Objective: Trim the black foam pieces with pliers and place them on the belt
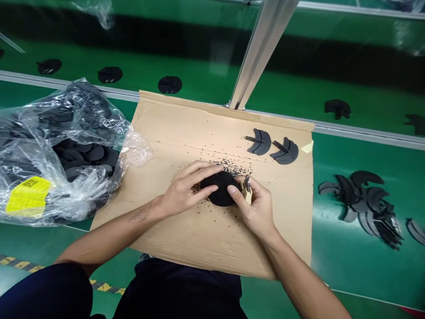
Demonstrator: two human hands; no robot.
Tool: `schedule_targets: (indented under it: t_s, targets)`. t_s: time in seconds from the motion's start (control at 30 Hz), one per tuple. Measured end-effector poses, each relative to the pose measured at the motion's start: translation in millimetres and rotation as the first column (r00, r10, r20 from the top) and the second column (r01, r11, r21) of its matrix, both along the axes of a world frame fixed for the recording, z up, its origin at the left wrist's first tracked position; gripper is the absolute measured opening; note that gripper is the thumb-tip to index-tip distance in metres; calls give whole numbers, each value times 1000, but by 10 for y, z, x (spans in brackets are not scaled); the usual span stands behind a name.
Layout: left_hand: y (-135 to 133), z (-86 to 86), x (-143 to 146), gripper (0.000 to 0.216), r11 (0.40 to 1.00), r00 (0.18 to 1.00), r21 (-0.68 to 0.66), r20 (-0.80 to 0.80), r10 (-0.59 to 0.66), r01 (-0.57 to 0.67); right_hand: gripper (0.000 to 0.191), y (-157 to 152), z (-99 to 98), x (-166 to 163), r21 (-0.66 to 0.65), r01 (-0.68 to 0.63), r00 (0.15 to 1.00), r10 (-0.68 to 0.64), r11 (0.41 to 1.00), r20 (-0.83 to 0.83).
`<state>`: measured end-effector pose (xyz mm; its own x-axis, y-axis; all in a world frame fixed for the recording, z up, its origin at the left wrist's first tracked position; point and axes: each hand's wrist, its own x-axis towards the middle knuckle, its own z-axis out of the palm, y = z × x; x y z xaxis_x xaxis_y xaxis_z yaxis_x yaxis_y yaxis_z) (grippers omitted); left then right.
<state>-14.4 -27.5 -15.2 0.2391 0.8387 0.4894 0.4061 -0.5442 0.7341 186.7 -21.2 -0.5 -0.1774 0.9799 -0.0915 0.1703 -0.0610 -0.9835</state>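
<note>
A round black rubbery piece lies on a brown cardboard sheet. My left hand grips its left side, fingers curled over the top edge. My right hand presses its right side with the thumb and holds a small tool with a pale handle. Small black crumbs are scattered on the cardboard around the piece.
Two black crescent-shaped pieces lie at the cardboard's far right. A pile of black trimmed pieces lies on the green table to the right. A clear plastic bag of black parts with a yellow label sits left. More black pieces ride the green belt behind.
</note>
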Motion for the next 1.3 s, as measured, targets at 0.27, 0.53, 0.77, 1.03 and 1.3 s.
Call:
schedule_targets:
  t_s: [0.27,0.53,0.77,1.03,1.3]
  targets:
    - [-35,-19,19,42,989,998,-140,47,-36,42,24,-40,1,-25,7,21,1000,-21,1000,-11]
    - [-68,-45,93,32,936,926,-330,377,10,124,20,-56,-3,-21,131,3,998,-10,991,56]
    - [-52,-2,65,34,983,969,-154,237,-66,105,17,-11,2,43,268,-90,981,38,959,192]
    - [-67,4,50,40,969,949,-213,309,-55,125,10,-27,-68,58,538,-152,981,60,829,185]
    - [-17,32,-5,26,997,989,-5,131,-75,76,24,-11,-133,73,652,-221,966,72,725,248]
